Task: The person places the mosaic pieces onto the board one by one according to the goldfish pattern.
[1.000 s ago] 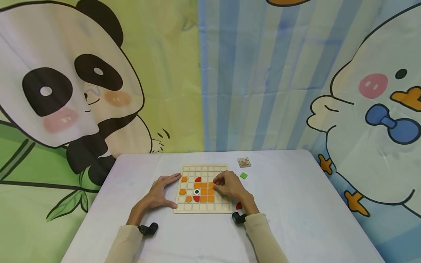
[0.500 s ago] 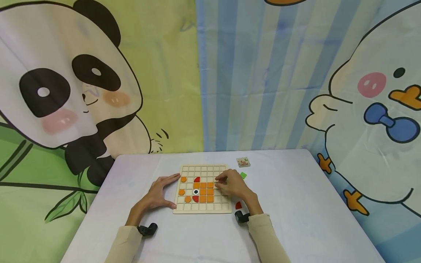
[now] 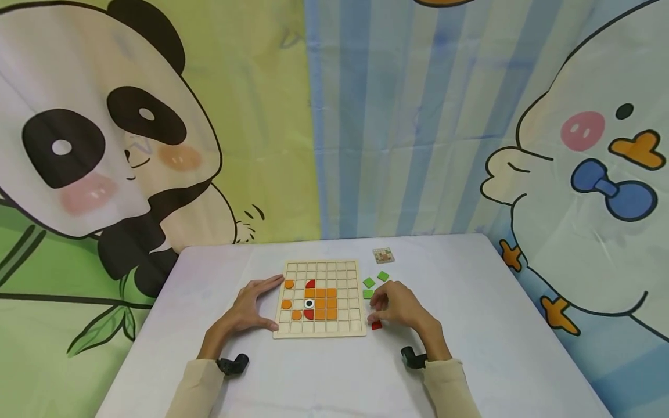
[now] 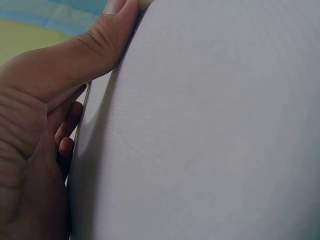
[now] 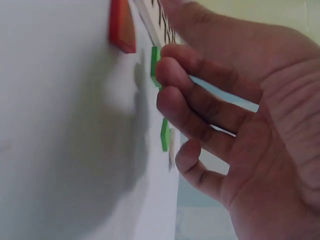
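Observation:
A wooden grid board [image 3: 348,330] lies on the table. Orange square tiles [image 3: 326,303] form a block on it, with a round eye tile [image 3: 309,303] and red quarter-round tiles [image 3: 309,314] along its left side. Orange discs [image 3: 286,304] sit farther left. My left hand [image 3: 250,306] spans the board's left edge, thumb near the front corner and forefinger higher up. Right of the board, my right hand [image 3: 401,304] hovers with fingers loosely bent and nothing visible between them. Just below its fingertips lies a loose red tile [image 3: 377,326]; in the right wrist view this red tile [image 5: 121,29] appears ahead of the fingers.
Several green square tiles [image 3: 369,283] lie between the board and my right hand. A small patterned card [image 3: 384,255] lies behind them near the table's back edge. A white cloth covers the table [image 3: 324,383], and printed curtains stand behind and beside it.
My right hand has left the board's right side and moved right and toward me, uncovering more green tiles. The left hand stays at the board's edge. The view has shifted slightly.

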{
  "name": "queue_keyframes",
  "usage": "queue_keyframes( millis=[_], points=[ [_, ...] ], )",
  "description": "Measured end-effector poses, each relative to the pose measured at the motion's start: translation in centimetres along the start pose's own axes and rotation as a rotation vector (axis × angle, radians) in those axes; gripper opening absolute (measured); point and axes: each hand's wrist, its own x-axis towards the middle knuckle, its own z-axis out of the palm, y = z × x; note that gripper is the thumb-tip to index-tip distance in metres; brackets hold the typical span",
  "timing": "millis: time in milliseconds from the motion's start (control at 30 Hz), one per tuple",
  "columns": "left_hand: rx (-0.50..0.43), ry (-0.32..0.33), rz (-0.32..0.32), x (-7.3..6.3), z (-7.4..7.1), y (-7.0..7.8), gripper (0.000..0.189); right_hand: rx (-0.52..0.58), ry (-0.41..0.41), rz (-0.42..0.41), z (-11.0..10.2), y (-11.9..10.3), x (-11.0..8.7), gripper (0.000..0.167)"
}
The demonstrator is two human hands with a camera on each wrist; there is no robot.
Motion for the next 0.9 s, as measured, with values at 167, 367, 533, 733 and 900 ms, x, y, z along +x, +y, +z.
queue_keyframes(
  millis=[167, 367, 533, 733, 900],
  points=[
    [0.007, -0.013, -0.014, -0.1, 0.0, 0.0, 0.131, -0.041, 0.004, 0.030, 0.2, 0.2, -1.5, 0.034],
    [-0.005, -0.021, -0.023, 0.1, -0.3, 0.3, 0.130, -0.114, 0.020, 0.048, 0.5, 0.2, -2.2, 0.035],
    [0.003, -0.028, -0.024, 0.2, -0.5, 0.5, 0.129, -0.141, 0.033, 0.061, 0.9, 0.2, -2.3, 0.035],
    [-0.003, -0.030, -0.019, 0.4, -0.5, 0.4, 0.129, -0.159, 0.041, 0.042, 1.1, 0.1, -2.2, 0.029],
    [-0.002, -0.025, 0.001, 0.2, -0.4, 0.2, 0.129, -0.185, 0.047, 0.038, 1.1, -0.2, -2.5, 0.023]
  ],
)
